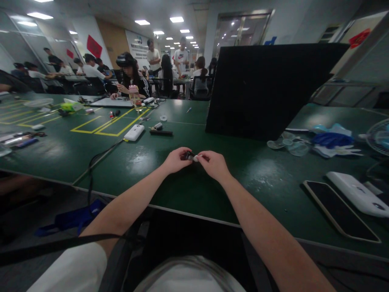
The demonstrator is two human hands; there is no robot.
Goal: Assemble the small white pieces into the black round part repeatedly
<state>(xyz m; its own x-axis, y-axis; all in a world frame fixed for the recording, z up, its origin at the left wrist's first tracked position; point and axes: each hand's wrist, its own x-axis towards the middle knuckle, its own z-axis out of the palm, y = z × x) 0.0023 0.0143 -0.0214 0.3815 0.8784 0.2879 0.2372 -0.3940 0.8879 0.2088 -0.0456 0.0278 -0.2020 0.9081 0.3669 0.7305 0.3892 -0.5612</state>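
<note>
Both my hands meet over the green table (188, 190) in front of me. My left hand (176, 159) is closed in a pinch on a small dark object (189, 155) held between the two hands. My right hand (213, 163) is closed too, its fingertips pinching a small white piece (196, 158) that touches the dark object. I cannot make out what either small part is.
A large black board (261, 89) leans upright behind my hands. A phone (340, 211) and a white device (357, 192) lie at right, near blue gloves (331, 140) and a fan (379, 136). A white power bank (134, 132) with a cable lies at left. Several people sit and stand at far tables.
</note>
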